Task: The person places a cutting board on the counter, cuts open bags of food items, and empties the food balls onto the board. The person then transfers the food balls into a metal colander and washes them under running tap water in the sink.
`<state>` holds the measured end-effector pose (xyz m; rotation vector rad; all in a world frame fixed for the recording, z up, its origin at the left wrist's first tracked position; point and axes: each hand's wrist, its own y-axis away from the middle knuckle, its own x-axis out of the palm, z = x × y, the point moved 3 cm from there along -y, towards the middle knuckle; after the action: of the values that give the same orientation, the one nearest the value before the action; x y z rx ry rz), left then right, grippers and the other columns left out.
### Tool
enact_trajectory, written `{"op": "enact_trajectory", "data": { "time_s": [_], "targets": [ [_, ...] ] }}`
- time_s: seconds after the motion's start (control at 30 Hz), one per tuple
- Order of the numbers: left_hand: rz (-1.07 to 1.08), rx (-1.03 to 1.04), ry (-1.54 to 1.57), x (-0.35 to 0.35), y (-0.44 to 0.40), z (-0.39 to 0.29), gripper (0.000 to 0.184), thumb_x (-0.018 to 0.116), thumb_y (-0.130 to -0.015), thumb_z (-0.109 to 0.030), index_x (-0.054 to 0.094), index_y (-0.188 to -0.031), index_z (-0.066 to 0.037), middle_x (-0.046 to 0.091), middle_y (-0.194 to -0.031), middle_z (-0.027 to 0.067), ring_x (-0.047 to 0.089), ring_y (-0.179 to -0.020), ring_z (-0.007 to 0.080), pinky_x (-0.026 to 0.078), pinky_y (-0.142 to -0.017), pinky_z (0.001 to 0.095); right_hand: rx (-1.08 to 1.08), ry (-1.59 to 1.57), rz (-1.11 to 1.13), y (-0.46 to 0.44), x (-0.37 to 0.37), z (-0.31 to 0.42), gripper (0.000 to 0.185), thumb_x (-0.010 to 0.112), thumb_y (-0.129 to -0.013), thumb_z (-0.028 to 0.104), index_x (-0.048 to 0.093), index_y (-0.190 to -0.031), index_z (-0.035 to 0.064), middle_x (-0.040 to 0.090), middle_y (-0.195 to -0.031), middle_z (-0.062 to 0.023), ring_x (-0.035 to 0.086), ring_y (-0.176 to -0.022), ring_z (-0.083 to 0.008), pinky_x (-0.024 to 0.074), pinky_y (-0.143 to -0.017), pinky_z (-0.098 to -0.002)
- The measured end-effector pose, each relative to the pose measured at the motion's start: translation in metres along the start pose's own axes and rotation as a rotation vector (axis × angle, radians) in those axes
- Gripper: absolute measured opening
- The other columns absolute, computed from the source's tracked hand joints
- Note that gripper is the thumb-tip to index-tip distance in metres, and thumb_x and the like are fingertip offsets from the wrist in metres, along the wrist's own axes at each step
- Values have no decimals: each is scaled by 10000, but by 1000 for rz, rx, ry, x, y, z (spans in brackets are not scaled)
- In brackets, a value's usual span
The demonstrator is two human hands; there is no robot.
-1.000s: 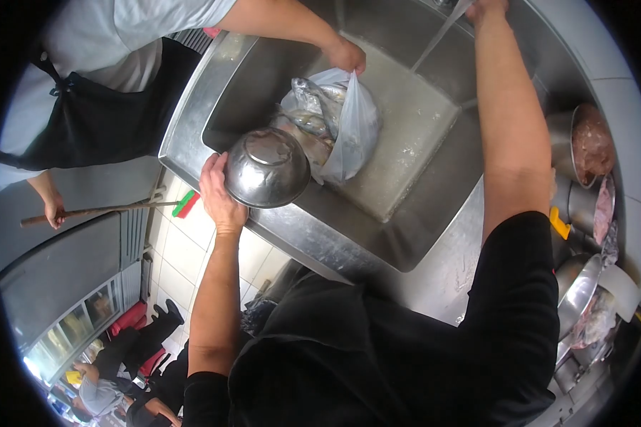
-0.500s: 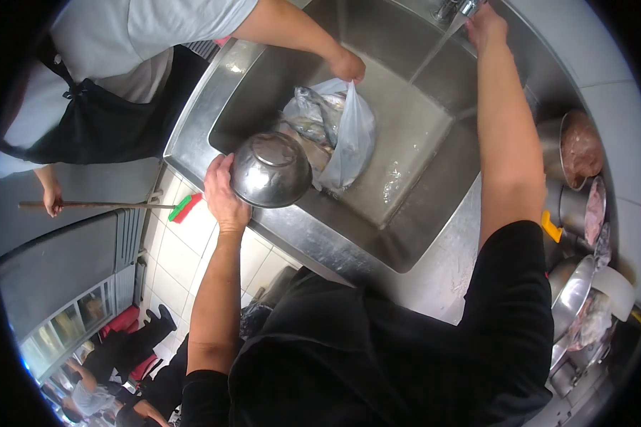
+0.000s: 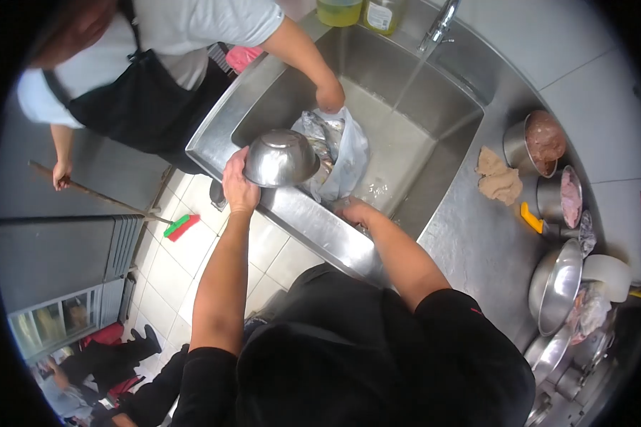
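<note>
My left hand [image 3: 241, 183] grips the rim of a steel bowl [image 3: 281, 160], which is tipped bottom-up above the near left edge of the sink [image 3: 406, 121]. Down inside the sink, my right hand [image 3: 355, 211] is at the near end of a white plastic bag [image 3: 352, 160]; its fingers are partly hidden, so their grip is unclear. Silvery fish [image 3: 323, 135] show in the bag's mouth. A co-worker's hand [image 3: 330, 97] is at the bag's far end. Water runs from the tap [image 3: 440, 30] into the sink.
On the right counter are a brown cloth [image 3: 497, 176], a yellow handle [image 3: 530, 218], pots of meat [image 3: 546, 135] and a large steel bowl [image 3: 559, 285]. Bottles [image 3: 382, 16] stand behind the sink. The co-worker holds a broom [image 3: 96, 193] at left; more people are farther back.
My right hand has left the tap and come down into the sink beside the bag. The bowl stays in my left hand. The view has shifted, and water still runs.
</note>
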<state>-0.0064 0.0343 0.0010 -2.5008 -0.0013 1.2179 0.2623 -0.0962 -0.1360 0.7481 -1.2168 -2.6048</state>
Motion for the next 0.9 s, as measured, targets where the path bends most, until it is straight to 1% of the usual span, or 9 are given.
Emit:
{"op": "enact_trajectory", "data": {
  "time_s": [0.07, 0.1, 0.2, 0.33, 0.47, 0.53, 0.6, 0.7, 0.9],
  "targets": [
    [-37, -112, 222, -14, 6, 0, 435, 521, -910, -160, 548, -1336, -73, 590, -1308, 163, 531, -1239, 315, 378, -1068, 381, -148, 184, -219, 4, 2, 1, 833, 717, -838, 349, 337, -1488, -8, 546, -1374, -230, 560, -1220, -358, 458, -996, -401],
    [-61, -176, 355, -24, 12, -4, 448, 505, -910, -132, 538, -1352, -63, 581, -1331, 161, 521, -1260, 304, 366, -1081, 370, -166, 191, -191, 4, -8, 1, 858, 697, -851, 380, 287, -1522, 36, 515, -1398, -243, 520, -1286, -327, 411, -1063, -370],
    [-185, -240, 512, -48, 48, 19, 492, 380, -907, -23, 507, -1382, -11, 561, -1366, 167, 499, -1295, 278, 324, -1112, 331, -158, 328, -150, 50, -48, 35, 793, 672, -874, 398, 339, -1502, 46, 531, -1370, -259, 561, -1248, -288, 428, -1045, -358],
    [-315, -603, 886, -78, 151, 76, 411, 439, -966, -137, 521, -1341, 8, 610, -1237, 135, 610, -1112, 254, 486, -929, 344, -146, 467, -101, 43, -56, 46, 696, 646, -908, 370, 405, -1461, 22, 649, -1180, -241, 658, -1048, -281, 511, -887, -364],
    [-506, -1057, 762, -105, 289, 127, 447, 499, -985, -316, 546, -1245, 44, 674, -1030, 156, 685, -834, 218, 532, -684, 333, -104, 99, -103, 60, -32, 69, 597, 620, -937, 346, 478, -1398, -6, 709, -1036, -166, 675, -923, -255, 521, -809, -362],
    [-429, -1313, 674, -102, 388, 171, 506, 519, -982, -407, 507, -1266, 12, 661, -1087, 137, 693, -821, 220, 524, -609, 339, -157, -5, -115, 54, -18, 65, 539, 611, -945, 338, 538, -1336, -25, 715, -1021, -146, 671, -916, -246, 516, -810, -363],
    [-352, -1523, 605, -84, 508, 234, 430, 508, -976, -375, 539, -1183, 0, 676, -929, 120, 665, -666, 190, 479, -494, 317, -226, -52, -143, 35, -6, 51, 490, 609, -947, 334, 602, -1260, -42, 714, -1033, -142, 667, -928, -246, 512, -819, -368],
    [-650, -1710, 696, -116, 567, 161, 348, 491, -966, -345, 577, -1058, -20, 655, -754, 81, 609, -547, 173, 438, -435, 306, -136, -246, -93, 15, -1, 29, 447, 602, -947, 333, 656, -1171, -51, 709, -1058, -156, 663, -960, -248, 503, -841, -369],
    [-726, -1918, 728, -127, 654, 101, 350, 454, -977, -378, 579, -994, -51, 625, -743, 52, 599, -578, 165, 458, -500, 321, -183, 236, -165, 3, -17, 29, 580, 636, -913, 303, 516, -1337, -73, 622, -1267, -216, 619, -1128, -293, 489, -943, -381]
  ]
}}
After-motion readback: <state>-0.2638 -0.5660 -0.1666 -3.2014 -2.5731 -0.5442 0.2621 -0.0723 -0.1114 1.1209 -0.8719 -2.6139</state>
